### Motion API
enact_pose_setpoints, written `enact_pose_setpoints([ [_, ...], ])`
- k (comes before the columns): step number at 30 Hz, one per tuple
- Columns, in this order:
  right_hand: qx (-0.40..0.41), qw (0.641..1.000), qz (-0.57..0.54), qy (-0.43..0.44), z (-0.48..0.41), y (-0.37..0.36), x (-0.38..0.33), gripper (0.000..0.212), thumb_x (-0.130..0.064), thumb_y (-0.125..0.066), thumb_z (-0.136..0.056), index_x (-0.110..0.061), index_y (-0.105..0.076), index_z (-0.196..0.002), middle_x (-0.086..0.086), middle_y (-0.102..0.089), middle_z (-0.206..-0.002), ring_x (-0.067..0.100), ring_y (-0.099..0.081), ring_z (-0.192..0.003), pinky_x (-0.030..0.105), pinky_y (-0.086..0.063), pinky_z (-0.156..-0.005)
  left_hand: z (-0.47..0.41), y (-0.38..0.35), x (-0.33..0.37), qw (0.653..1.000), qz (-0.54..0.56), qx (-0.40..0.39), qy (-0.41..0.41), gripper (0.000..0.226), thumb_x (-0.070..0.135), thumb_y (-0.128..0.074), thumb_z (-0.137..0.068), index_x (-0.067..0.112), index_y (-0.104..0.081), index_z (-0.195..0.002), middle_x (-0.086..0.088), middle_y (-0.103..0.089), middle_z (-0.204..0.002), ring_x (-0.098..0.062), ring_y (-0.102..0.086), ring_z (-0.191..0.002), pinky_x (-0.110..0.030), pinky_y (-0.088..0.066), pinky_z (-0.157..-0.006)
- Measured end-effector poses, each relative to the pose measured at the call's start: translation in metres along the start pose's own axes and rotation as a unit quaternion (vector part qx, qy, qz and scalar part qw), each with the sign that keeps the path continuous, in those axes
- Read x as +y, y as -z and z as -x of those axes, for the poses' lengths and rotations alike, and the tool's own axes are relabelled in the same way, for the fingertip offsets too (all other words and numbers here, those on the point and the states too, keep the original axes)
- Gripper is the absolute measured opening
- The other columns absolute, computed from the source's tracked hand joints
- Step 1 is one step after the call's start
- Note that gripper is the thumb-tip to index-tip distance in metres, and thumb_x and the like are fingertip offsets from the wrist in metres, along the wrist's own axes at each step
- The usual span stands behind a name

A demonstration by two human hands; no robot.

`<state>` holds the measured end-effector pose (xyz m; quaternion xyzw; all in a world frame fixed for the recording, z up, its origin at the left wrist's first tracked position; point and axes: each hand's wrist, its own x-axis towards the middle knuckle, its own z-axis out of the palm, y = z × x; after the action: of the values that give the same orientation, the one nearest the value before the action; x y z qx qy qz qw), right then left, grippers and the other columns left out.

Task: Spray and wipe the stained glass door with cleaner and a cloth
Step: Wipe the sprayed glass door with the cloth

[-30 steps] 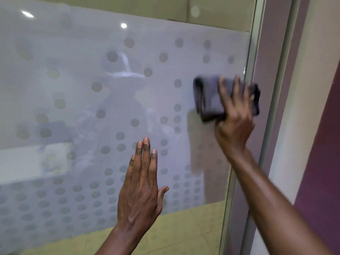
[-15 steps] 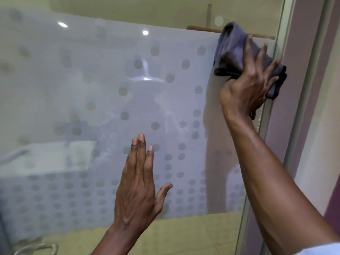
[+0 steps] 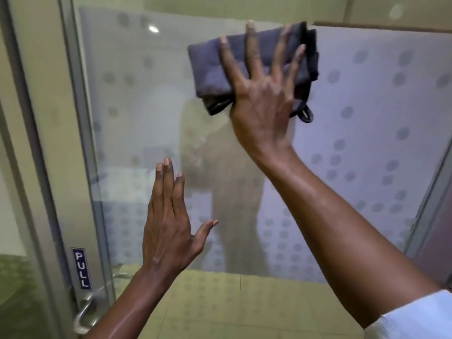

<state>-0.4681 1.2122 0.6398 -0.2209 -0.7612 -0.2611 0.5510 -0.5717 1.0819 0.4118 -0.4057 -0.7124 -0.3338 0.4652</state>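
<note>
The glass door [image 3: 367,113] fills the view, frosted with rows of grey dots. My right hand [image 3: 263,94] presses a folded dark grey cloth [image 3: 210,67] flat against the upper middle of the glass, fingers spread over it. A small loop of the cloth hangs below the hand. My left hand [image 3: 168,228] rests flat on the glass lower down, fingers straight and together, holding nothing. No spray bottle is in view.
The door's metal frame [image 3: 80,167] runs down the left, with a blue "PULL" label [image 3: 82,268] and a metal lever handle [image 3: 85,314] below it. Another frame edge [image 3: 425,204] slants down the right. Yellowish floor tiles [image 3: 220,304] show through the clear lower glass.
My right hand has slid the cloth from the door's right edge leftward along the top of the glass. The view has swung left, so the handle and frame show. My left hand stays flat.
</note>
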Motion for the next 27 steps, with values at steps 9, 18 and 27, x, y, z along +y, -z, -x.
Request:
enact_pose_setpoints([
  [9, 0.034, 0.998, -0.047, -0.003, 0.152, -0.045, -0.049, 0.095, 0.007, -0.052, -0.089, -0.034, -0.026, -0.171, 0.012, -0.023, -0.180, 0.060, -0.011, -0.163, 0.077, -0.017, -0.128, 0.017, 0.001, -0.050, 0.999, 0.007, -0.034, -0.009, 0.119, 0.063, -0.080, -0.090, -0.005, -0.024, -0.171, -0.025, -0.006, -0.185, -0.044, -0.007, -0.173, -0.064, -0.027, -0.134],
  [18, -0.103, 0.986, -0.104, -0.073, 0.302, -0.056, -0.057, 0.055, -0.015, -0.031, -0.115, -0.030, -0.041, -0.166, 0.015, -0.026, -0.179, 0.059, -0.015, -0.163, 0.081, -0.021, -0.125, 0.020, 0.005, -0.070, 0.998, 0.031, -0.039, -0.036, 0.118, 0.062, -0.074, -0.093, -0.001, -0.015, -0.174, -0.022, -0.002, -0.186, -0.042, -0.004, -0.173, -0.058, -0.028, -0.136],
  [27, 0.055, 0.991, -0.050, -0.114, 0.080, -0.027, -0.061, 0.075, -0.004, -0.056, -0.095, -0.031, -0.045, -0.164, 0.017, -0.035, -0.175, 0.064, -0.024, -0.158, 0.076, -0.021, -0.128, 0.003, 0.021, -0.120, 0.999, 0.043, -0.003, -0.006, 0.126, 0.075, -0.075, -0.090, -0.006, -0.021, -0.171, -0.029, -0.008, -0.183, -0.045, -0.008, -0.173, -0.063, -0.023, -0.137],
])
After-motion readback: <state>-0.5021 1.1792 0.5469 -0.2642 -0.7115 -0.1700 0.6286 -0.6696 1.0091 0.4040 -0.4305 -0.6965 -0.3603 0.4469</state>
